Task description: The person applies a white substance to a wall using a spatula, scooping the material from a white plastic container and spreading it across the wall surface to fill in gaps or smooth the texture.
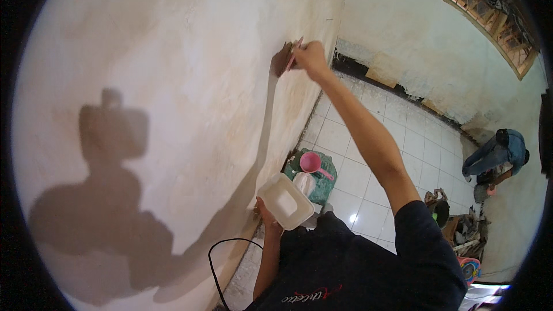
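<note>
My right hand (313,59) is raised, arm stretched out, against the stained off-white wall (219,40) on the left. Its fingers are closed on a thin, flat pink putty spreader (294,57), seen nearly edge-on close to the wall's surface. Low in front of me, my left hand (266,216) grips the side of a white rectangular plastic tub (276,187). The tub is tilted toward me, and a paler patch shows at its bottom.
On the tiled floor (360,181), a pink dipper (310,162) and a white bag (304,183) rest on green sheeting (329,164). A person (498,152) bends by the far right wall. Nearer are a dark bucket (440,213) and piled clutter (469,230). A black cable (212,259) loops beside my left arm.
</note>
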`<state>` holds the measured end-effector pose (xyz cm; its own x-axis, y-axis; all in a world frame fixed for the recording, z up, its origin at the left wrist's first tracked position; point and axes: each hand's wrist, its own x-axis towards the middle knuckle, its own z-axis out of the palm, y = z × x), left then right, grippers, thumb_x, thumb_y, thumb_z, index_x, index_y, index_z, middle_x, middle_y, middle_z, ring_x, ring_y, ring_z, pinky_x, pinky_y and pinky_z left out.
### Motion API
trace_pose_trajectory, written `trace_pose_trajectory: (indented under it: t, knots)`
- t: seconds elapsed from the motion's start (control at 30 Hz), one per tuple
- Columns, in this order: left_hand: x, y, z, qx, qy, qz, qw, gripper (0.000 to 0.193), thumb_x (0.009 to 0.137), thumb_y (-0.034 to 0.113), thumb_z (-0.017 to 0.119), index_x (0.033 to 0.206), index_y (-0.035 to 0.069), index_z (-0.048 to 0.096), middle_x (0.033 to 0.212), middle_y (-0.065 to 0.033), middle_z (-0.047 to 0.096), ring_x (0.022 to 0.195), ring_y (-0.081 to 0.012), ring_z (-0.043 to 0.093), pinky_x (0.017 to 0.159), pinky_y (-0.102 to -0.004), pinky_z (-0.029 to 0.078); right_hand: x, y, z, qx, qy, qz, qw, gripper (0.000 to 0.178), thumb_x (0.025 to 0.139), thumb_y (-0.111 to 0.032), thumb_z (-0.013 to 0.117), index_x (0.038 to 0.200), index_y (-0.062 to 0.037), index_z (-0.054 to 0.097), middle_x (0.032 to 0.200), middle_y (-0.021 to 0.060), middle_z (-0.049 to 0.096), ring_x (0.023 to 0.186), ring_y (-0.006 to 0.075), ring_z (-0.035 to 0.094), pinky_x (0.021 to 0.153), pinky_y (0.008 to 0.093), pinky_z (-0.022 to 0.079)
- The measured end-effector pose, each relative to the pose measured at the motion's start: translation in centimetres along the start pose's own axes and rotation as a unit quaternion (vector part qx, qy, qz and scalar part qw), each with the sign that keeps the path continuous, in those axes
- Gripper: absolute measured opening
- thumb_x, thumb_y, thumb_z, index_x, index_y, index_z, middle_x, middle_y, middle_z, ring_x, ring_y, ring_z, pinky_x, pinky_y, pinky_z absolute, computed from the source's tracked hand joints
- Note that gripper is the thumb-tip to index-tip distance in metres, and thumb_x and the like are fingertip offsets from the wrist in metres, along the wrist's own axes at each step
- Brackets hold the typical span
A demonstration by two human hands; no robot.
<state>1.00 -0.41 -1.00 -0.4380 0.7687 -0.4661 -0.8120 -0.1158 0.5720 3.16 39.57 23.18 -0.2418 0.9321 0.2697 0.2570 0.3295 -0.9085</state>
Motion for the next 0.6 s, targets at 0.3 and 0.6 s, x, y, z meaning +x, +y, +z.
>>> trace_pose_trajectory:
  t: [0.3, 0.6]
  knots:
    - [-0.5, 1.0, 1.6, -0.021, -0.03, -0.005, 0.999, 0.075, 0.092, 0.066, 0.032, 0.139, 0.007, 0.037, 0.131, -0.011, 0.05, 0.119, -0.0276, 0.05, 0.102, -0.041, 0.04, 2.3, 6.2, -5.3, 0.248, -0.073, 0.047, 0.965, 0.022, 0.081, -0.002, 0.057, 0.065, 0.0137, 0.06, 0.063, 0.0188, 0.063, 0.055, 0.0266, 0.065, 0.047, 0.0361, 0.053]
    - [2.0, -0.8, 1.7, -0.026, -0.077, -0.004, 0.997, 0.07, 0.094, 0.062, 0.03, 0.14, 0.009, 0.035, 0.134, -0.0116, 0.047, 0.121, -0.0298, 0.048, 0.103, -0.0446, 0.038, 7.0, 3.4, -4.3, 0.235, -0.021, 0.094, 0.967, 0.016, 0.08, 0.002, 0.053, 0.08, 0.0183, 0.055, 0.076, 0.0242, 0.062, 0.062, 0.0327, 0.065, 0.06, 0.044, 0.06]
